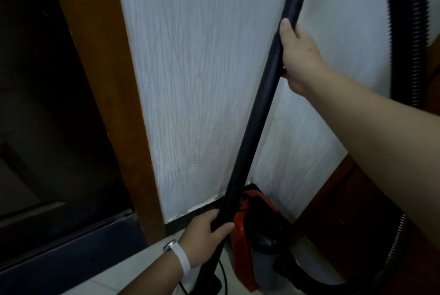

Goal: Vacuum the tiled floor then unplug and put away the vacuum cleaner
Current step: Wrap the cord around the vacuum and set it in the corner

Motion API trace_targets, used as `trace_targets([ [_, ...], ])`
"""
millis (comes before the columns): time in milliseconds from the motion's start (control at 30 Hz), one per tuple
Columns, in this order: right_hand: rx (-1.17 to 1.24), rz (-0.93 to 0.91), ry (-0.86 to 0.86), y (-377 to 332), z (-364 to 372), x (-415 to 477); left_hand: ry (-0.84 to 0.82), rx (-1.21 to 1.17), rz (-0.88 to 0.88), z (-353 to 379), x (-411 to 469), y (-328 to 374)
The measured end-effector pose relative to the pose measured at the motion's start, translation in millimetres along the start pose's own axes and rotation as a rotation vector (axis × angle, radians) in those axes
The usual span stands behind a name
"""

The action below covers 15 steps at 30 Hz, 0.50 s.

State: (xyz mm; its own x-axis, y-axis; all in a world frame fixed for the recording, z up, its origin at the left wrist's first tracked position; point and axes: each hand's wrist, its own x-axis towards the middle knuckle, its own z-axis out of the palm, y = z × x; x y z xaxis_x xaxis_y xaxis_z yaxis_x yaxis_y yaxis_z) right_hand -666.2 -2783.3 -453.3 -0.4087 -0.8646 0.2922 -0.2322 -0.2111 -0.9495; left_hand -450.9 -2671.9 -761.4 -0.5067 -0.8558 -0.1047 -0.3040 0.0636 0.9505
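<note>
A long black vacuum wand (259, 104) stands nearly upright in front of a white textured wall. My right hand (300, 56) grips its upper part, my left hand (207, 235), with a white wristband, grips its lower part. The red and black vacuum cleaner body (252, 223) sits on the pale tiled floor (133, 278) in the corner behind the wand. A black ribbed hose (404, 33) arcs from the wand's top down the right side. The wand's lower end is partly hidden at the bottom edge, beside a thin black cord (223, 275).
A brown wooden door frame (100, 80) and a dark door (35, 104) stand on the left. The white textured wall (195, 80) fills the middle. Dark brown wood panelling (357, 211) lines the right, next to the vacuum body.
</note>
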Motion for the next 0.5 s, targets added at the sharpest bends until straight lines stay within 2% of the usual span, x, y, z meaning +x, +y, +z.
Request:
trace_targets([
  [200,-0.096,0.094,-0.003,48.9,-2.6,-36.3,0.142,0.115,0.077,11.6,8.1,1.8],
  [300,-0.204,0.116,-0.084,89.4,0.4,-87.7,0.200,0.063,0.074,19.1,14.9,6.1],
  [367,-0.181,0.109,-0.164,107.8,2.9,-116.1,0.202,0.013,0.083,26.2,20.0,10.8],
  [500,-0.189,0.076,-0.204,109.2,-3.0,-108.1,0.209,-0.071,0.152,40.0,29.9,24.4],
])
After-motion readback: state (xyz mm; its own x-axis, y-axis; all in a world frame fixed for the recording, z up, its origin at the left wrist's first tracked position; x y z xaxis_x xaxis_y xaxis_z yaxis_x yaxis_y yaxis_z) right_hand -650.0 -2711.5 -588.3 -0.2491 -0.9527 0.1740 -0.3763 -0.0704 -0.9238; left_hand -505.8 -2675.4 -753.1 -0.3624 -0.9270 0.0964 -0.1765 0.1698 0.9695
